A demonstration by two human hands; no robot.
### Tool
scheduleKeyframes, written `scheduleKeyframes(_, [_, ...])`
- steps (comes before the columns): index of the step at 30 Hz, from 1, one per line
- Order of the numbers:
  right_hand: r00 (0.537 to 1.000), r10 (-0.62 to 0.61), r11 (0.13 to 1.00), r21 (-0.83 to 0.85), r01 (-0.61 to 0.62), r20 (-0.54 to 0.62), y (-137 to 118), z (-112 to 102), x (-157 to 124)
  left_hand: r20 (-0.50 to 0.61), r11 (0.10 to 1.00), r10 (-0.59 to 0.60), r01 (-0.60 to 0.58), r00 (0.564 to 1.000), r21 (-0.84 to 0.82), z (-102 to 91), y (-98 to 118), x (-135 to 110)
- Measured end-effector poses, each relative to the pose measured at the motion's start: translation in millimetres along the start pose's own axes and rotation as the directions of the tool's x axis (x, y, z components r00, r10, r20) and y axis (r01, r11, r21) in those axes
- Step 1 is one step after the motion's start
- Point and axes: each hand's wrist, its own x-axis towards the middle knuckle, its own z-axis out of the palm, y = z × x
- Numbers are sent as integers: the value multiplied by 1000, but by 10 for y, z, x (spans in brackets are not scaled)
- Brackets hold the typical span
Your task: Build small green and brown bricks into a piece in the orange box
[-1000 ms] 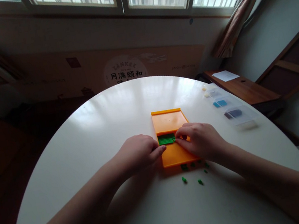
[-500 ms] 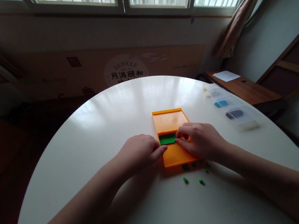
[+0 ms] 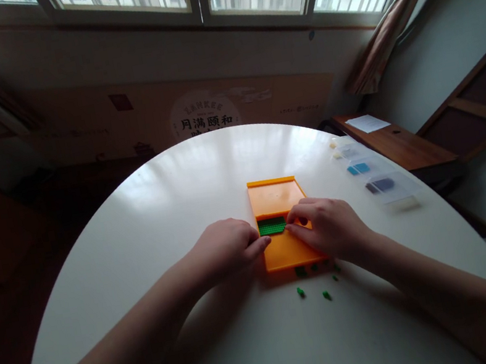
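Orange tray (image 3: pixel 289 252) lies flat on the white worktop (image 3: pixel 124 253), ahead of us and between our hands, its longer side running away from us. The green studded strip (image 3: pixel 272 226) sits in it, just on the near side of the crosswise ridge.

Key relation: the strip's long axis runs left to right, one hand at each end. Our right hand (image 3: pixel 330 226) reaches its right end with thumb and index tips nearly together; we cannot tell whether a small piece is between them. Our left hand (image 3: pixel 228 241) is partly curled at the tray's left edge, thumb over it, touching; grip or mere steadying, we cannot tell.

Loose green pieces (image 3: pixel 300 291) lie by the tray's near edge, nearer the right hand. Clear plastic containers (image 3: pixel 398 184) stand well apart, right.

Writing: the panel (image 3: pixel 148 123) under the window shows 月满颐和 in a pale roundel. Arched Latin letters above look like "LANKEE", not certain; the line below is cut off by the worktop. We read no brand on tray or pieces.
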Motion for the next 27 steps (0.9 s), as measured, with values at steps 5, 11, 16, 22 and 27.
scheduleKeyframes(5, [996,-40,999,0,40,-80,77,-161,-44,41,1000,-16,17,999,-25,-31,20,10])
scheduleKeyframes(11, [913,-366,931,82,357,178,106,-463,-179,54,999,-20,22,998,-36,-48,17,16])
scheduleKeyframes(16, [797,-488,873,181,454,355,-21,-560,-277,47,998,-23,25,999,-51,-45,13,19])
scheduleKeyframes(22, [805,-480,877,170,449,349,-152,-489,-293,59,998,-25,28,998,-52,-62,16,25])
scheduleKeyframes(27, [796,-500,864,143,482,342,-237,-380,-310,58,998,-27,29,998,-46,-59,14,18])
